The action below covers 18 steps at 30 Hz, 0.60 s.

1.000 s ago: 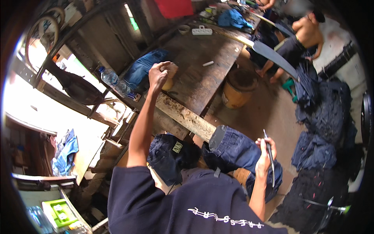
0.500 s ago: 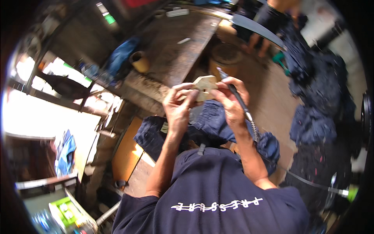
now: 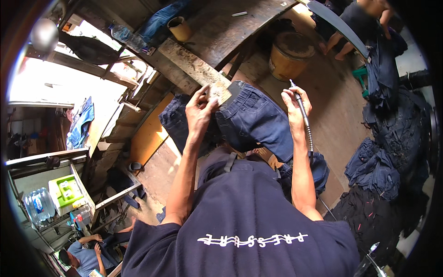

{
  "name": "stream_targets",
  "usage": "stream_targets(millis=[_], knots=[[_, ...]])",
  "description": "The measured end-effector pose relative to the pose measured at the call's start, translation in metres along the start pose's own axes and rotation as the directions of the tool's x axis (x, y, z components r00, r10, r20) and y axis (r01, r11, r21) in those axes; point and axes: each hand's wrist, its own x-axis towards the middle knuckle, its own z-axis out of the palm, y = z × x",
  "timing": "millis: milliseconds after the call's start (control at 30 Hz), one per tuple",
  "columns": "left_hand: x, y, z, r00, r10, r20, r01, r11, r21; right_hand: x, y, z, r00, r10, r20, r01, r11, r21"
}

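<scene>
I see the left hand (image 3: 199, 113) pinching a small pale card (image 3: 220, 92) against the top edge of the blue jeans (image 3: 256, 120), which lie draped over a long wooden plank (image 3: 194, 67). The right hand (image 3: 295, 104) grips a thin pen-like tool (image 3: 302, 115) (its cord trails down past the wrist), fingers closed around it, tip up, just right of the jeans.

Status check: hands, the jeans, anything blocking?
Left hand gripping a pale flat piece at the jeans on the plank. Right hand holding the pen-like rotary tool, tip raised off the denim. Nothing between tool and jeans.
</scene>
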Motion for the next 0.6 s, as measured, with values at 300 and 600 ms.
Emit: stream_targets(millis=[300,600], knots=[[0.044,-0.089,0.053,0.989,-0.091,0.115,0.023,0.869,0.494,-0.003,0.086,-0.018,0.970,-0.075,0.232,0.193,0.818,-0.542],[0.037,-0.102,0.102,0.908,0.163,0.386,-0.383,0.697,0.606,-0.028,0.099,-0.031,0.997,-0.071,0.040,0.081,0.891,-0.447]])
